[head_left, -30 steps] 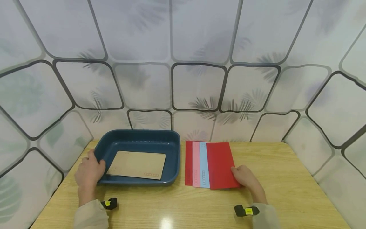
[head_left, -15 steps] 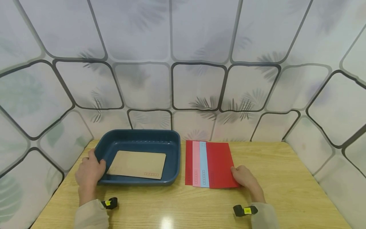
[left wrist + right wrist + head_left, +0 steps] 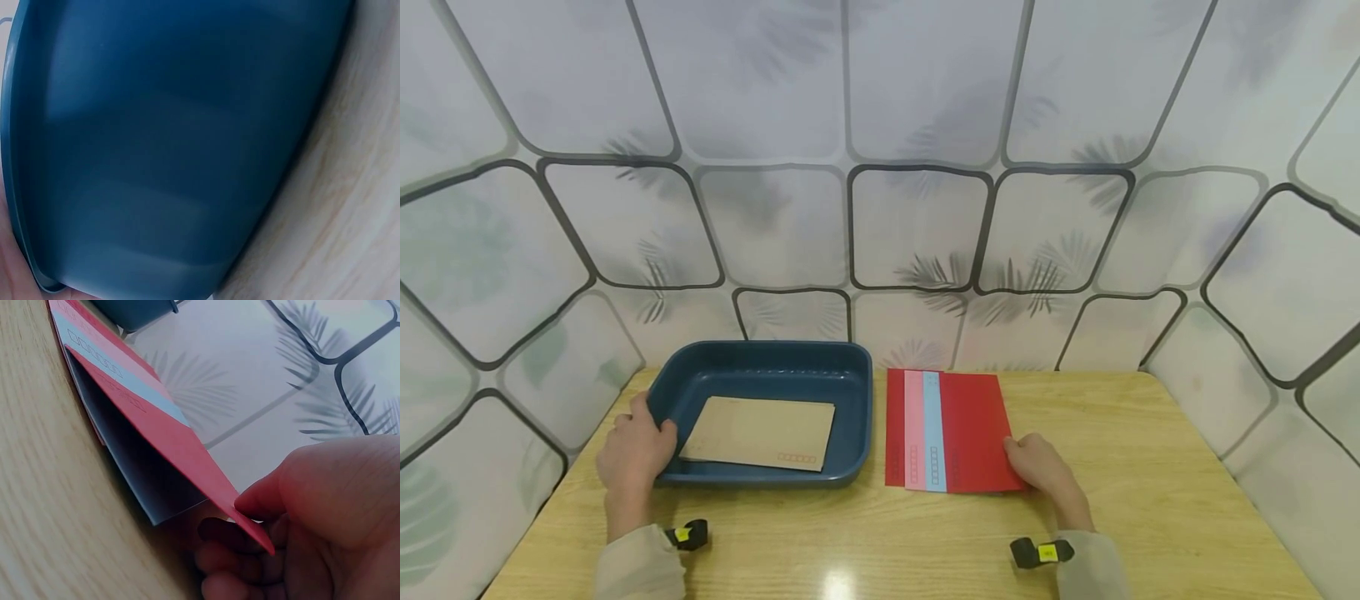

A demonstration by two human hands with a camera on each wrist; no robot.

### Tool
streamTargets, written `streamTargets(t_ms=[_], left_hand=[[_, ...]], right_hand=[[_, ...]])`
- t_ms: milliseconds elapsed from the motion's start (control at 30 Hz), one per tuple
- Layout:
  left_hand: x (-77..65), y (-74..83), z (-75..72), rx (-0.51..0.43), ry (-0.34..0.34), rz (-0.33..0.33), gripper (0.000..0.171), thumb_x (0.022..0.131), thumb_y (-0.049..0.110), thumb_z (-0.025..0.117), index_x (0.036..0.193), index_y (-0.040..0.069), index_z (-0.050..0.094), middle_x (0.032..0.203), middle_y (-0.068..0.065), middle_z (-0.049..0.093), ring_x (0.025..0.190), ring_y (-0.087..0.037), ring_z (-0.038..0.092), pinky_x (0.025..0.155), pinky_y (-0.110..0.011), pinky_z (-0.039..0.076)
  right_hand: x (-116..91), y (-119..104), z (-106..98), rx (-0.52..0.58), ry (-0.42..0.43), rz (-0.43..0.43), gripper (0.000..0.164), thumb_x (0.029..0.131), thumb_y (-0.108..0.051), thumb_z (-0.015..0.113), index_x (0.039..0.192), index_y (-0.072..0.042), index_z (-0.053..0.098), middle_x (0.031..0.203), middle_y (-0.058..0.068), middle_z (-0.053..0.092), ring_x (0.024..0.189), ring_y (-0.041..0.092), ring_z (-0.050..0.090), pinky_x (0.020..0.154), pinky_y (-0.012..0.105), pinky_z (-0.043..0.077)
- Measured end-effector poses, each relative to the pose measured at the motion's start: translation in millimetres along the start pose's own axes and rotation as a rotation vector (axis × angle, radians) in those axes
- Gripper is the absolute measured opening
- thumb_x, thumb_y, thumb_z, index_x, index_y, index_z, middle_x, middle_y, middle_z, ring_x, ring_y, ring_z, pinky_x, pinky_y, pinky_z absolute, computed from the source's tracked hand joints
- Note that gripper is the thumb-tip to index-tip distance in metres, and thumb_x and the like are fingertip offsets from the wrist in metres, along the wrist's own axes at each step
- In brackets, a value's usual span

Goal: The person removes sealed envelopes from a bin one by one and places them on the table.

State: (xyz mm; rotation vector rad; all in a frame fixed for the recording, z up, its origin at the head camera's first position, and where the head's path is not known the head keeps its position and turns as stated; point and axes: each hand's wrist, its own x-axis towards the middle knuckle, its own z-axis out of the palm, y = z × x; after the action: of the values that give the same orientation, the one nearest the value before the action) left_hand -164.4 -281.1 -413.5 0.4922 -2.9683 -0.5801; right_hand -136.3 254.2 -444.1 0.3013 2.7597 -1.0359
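Your right hand [image 3: 1043,463], fingers [image 3: 265,495] pinched on the rightmost red envelope [image 3: 977,433], has eased it slightly left, seemingly leaving it unseparated, while your left hand [image 3: 636,446] grips the tray [image 3: 760,481].

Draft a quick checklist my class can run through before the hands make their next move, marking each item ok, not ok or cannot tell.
1. Left hand gripping the blue tray by its side: ok.
2. Right hand pinching the top red envelope: ok.
3. Held end raised off the envelope below: ok, the right wrist view shows a gap.
4. Top red envelope clear of the light blue envelope: not ok, it overlaps it.
5. Number of brown envelopes in the tray: cannot tell.
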Motion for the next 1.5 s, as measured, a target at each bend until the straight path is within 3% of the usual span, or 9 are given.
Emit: streamTargets(t_ms=[367,567,833,1500], left_hand=[[0.8,1.4,0.2,0.001,-0.002,-0.001,0.067,0.090,0.025,0.041,0.142,-0.003,0.011,0.116,-0.041,0.039,0.097,-0.055,0.044,0.070,-0.065,0.042],[1.5,1.1,1.4,0.001,-0.001,-0.003,0.067,0.090,0.025,0.041,0.142,-0.003,0.011,0.116,-0.041,0.039,0.097,-0.055,0.044,0.070,-0.065,0.041],[3.3,0.1,2.1,-0.003,-0.001,-0.002,0.067,0.090,0.025,0.042,0.142,-0.002,0.010,0.115,-0.041,0.039,0.097,-0.055,0.044,0.071,-0.066,0.041],[3.5,-2.6,1.9,0.003,-0.010,0.002,0.066,0.090,0.026,0.040,0.142,-0.003,0.011,0.115,-0.042,0.038,0.095,-0.055,0.044,0.067,-0.065,0.041]], right_hand=[[0,3,-1,0.018,0.018,-0.022,0.044,0.094,-0.026,0.041,0.051,-0.015,0.040,0.043,-0.004,0.038,0.038,0.010,0.040,0.037,0.024,0.036],[-1,4,-3,0.067,-0.001,0.002,0.044,0.094,-0.027,0.044,0.056,-0.005,0.054,0.043,0.002,0.051,0.038,0.016,0.050,0.036,0.027,0.043],[-2,5,-6,0.057,-0.007,-0.005,0.030,0.090,-0.019,0.049,0.066,-0.003,0.055,0.050,0.003,0.050,0.040,0.015,0.050,0.038,0.027,0.044],[-5,6,-13,0.059,-0.026,0.012,0.033,0.089,-0.018,0.049,0.063,-0.002,0.059,0.050,0.005,0.057,0.042,0.016,0.052,0.040,0.027,0.045]])
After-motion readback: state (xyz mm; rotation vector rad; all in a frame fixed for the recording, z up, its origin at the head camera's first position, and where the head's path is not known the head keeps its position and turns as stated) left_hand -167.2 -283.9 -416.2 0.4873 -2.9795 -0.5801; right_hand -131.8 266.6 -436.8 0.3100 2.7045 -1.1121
